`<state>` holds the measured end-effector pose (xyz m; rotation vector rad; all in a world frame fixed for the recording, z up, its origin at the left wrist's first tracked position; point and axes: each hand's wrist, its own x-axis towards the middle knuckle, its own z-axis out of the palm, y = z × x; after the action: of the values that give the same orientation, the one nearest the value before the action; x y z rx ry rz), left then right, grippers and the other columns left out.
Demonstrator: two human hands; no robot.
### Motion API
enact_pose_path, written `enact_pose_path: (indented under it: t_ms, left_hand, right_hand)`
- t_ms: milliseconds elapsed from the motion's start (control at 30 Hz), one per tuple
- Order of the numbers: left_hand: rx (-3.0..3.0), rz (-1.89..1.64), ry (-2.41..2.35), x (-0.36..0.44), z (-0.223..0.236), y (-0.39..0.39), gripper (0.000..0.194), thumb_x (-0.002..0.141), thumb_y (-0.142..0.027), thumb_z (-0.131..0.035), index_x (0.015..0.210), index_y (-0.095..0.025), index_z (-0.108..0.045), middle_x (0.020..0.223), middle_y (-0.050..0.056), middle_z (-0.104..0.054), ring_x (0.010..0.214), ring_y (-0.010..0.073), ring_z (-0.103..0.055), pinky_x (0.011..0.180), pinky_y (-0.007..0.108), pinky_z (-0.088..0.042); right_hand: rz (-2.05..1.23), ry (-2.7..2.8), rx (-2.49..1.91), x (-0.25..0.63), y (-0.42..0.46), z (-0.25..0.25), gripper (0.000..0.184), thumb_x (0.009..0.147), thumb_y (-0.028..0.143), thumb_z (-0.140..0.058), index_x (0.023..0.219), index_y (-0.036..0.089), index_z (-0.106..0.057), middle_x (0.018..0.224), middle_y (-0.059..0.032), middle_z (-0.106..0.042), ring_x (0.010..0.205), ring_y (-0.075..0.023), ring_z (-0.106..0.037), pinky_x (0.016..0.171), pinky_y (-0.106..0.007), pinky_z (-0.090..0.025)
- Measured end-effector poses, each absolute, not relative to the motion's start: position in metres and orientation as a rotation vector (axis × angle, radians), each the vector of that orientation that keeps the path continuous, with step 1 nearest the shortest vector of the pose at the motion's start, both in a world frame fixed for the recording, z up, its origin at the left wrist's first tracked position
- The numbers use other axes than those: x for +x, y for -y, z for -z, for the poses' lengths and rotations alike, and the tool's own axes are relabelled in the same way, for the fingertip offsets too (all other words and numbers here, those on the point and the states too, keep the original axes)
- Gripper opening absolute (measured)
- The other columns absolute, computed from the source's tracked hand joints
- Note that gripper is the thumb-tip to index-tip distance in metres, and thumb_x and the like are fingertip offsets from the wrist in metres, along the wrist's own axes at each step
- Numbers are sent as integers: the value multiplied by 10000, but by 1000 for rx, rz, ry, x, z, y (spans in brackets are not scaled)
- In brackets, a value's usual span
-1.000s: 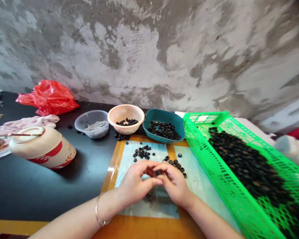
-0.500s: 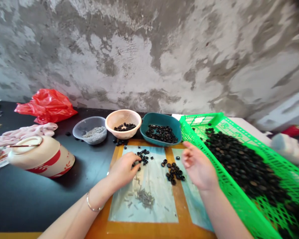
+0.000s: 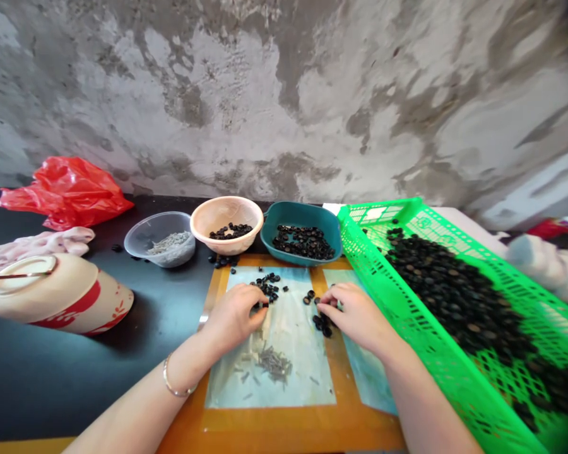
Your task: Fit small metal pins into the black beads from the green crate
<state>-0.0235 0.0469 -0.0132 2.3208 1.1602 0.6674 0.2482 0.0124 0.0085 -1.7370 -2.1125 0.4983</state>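
Thumb and fingertips of my left hand (image 3: 234,318) pinch a small black part beside a cluster of small black parts (image 3: 269,287) on the pale blue sheet (image 3: 307,384). Across from it, my right hand (image 3: 357,314) is closed at the fingertips on a small black round piece, at the edge of a second group of black round pieces (image 3: 322,325). My fingers partly cover that group. Nearer to me on the sheet lies a loose pile of short grey pins (image 3: 274,364).
Behind the sheet stand a clear bowl (image 3: 135,243) of grey pins, a pink bowl (image 3: 201,221) and a teal basin (image 3: 267,233) of black pieces. A green basket (image 3: 407,315) of black pieces borders the right. A cup (image 3: 85,290) and red bag (image 3: 71,189) sit left.
My right hand has come down and left from beside the basket, its fingers closing at the right-hand group of black pieces. The left hand keeps its place by its cluster; the view has shifted slightly.
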Motion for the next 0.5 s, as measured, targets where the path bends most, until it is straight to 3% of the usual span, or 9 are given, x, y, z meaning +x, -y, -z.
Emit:
enact_pose_path:
  t_ms: [200,300,500]
  left_hand:
    - [2006,-704,-1304,-19,11,-43,119,788,-219,-620,882,-188,-687,837,37,-719,702,174,-638,684,294,-504]
    - [1665,-739,-1273,-16,9,-44,142,745,-216,-653,874,-163,-678,788,43,-716,686,173,-656,661,285,-516]
    - [1033,-770,-1044,-13,5,-43,237,670,-217,-743,876,-127,-670,731,37,-725,702,151,-685,661,242,-523]
  right_hand:
    - [-364,2159,-1631,227,-12,5,82,884,157,-620,885,181,-699,845,-55,-649,863,-232,-544,772,-356,-438]
    - [-336,2207,-1574,220,-10,8,104,889,140,-610,945,165,-693,880,-71,-628,872,-234,-530,782,-361,-434]
    - [-652,2453,-1261,206,4,-2,87,865,191,-675,946,215,-698,901,-43,-579,910,-214,-512,813,-340,-422]
